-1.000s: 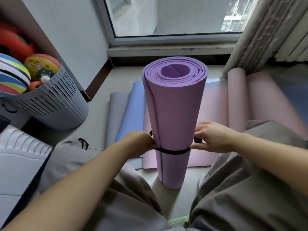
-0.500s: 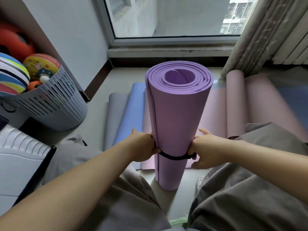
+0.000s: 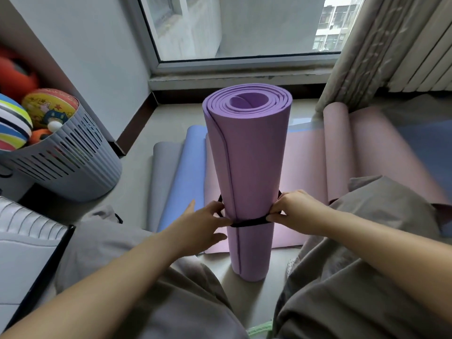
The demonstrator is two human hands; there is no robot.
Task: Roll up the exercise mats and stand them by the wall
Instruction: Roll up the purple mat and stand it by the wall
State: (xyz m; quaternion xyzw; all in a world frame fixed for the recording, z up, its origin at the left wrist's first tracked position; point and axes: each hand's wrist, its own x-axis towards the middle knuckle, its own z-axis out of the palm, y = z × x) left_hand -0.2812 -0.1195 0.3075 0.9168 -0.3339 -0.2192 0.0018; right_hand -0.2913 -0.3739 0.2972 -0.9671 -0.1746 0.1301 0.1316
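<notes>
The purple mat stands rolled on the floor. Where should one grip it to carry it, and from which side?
Grip the purple mat round its middle, just above the black strap, one hand from each side. It stands upright as a smooth cylinder; its loose outer edge runs down the left front, so a palm there would probably keep the roll shut.

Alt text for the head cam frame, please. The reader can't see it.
A rolled purple mat stands upright on the floor between the person's knees, with the left hand and right hand pinching a black strap around its lower part. A pink mat, blue mat and grey mat lie behind it, and a basket of balls sits at left.
</notes>
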